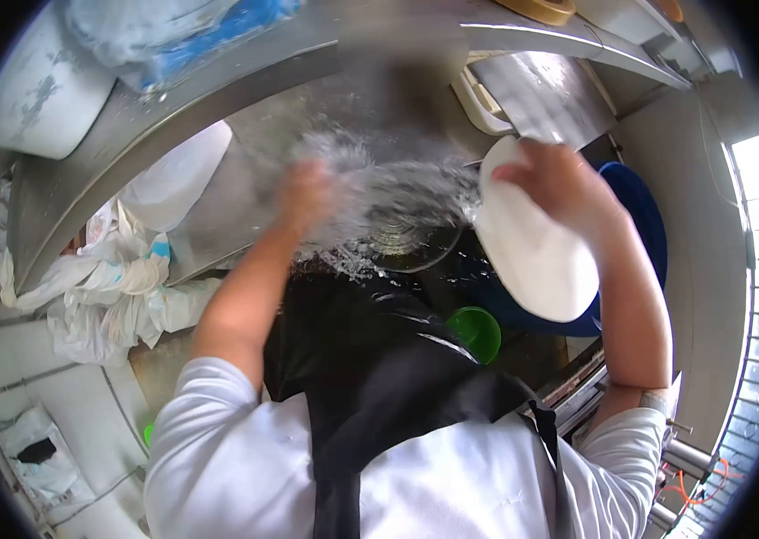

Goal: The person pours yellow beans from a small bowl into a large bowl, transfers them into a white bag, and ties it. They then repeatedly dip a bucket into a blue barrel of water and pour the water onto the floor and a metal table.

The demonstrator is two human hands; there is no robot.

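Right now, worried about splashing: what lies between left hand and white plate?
Head view: splashing water over a round glassy dish fills the gap from left hand to plate.

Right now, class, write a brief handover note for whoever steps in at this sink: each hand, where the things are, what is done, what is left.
Left hand: in the water spray over the steel sink, blurred; grip unclear.
Right hand: grips the white plate by its rim, beside the spray.
Below the plate lie the green bowl and blue tub.
Done: nothing visibly finished.
Left: probably the plate and the green bowl.
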